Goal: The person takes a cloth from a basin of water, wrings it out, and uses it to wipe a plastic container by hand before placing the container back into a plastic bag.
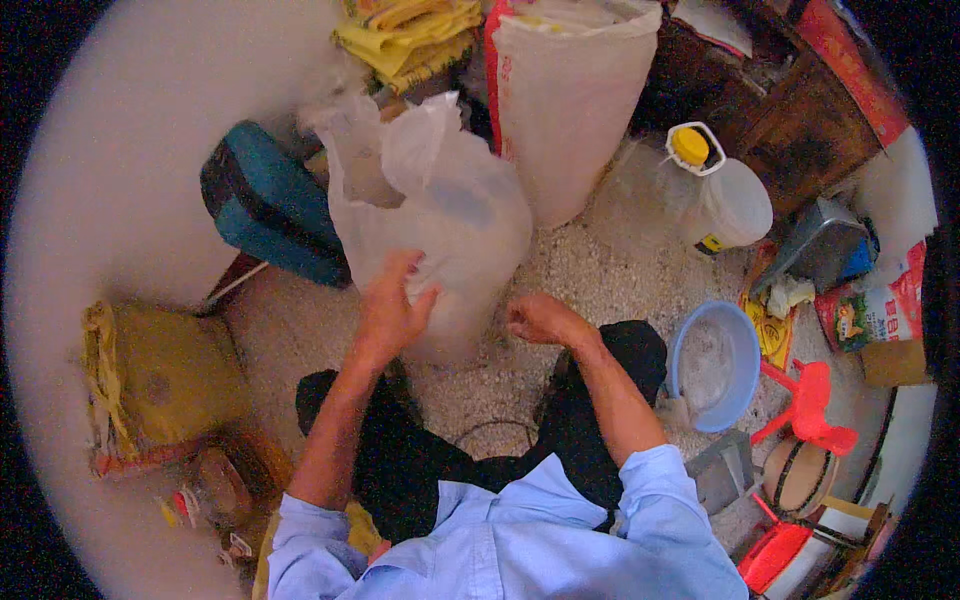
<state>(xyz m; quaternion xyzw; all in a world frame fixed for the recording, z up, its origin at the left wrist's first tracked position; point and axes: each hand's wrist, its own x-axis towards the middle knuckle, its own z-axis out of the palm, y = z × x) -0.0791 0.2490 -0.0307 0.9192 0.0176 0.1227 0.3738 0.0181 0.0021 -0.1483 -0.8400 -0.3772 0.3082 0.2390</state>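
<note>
A thin white plastic bag (465,232) stands before me on the speckled floor, its handles sticking up. Something bluish shows faintly through its side. My left hand (397,300) is at the bag's near left side, thumb and fingers apart; whether it touches the plastic I cannot tell. To the right of the bag's lower part, my right hand (547,319) hangs above the floor near my knee. Its fingers are curled in, and no object shows in them.
Behind the bag rises a tall white woven sack (577,112). A teal bag (274,202) leans at left. On the right are a clear jug with a yellow cap (690,146), a blue basin (679,352), a metal dustpan (810,240) and a red plastic stool (814,405). A yellowish box (172,382) sits left.
</note>
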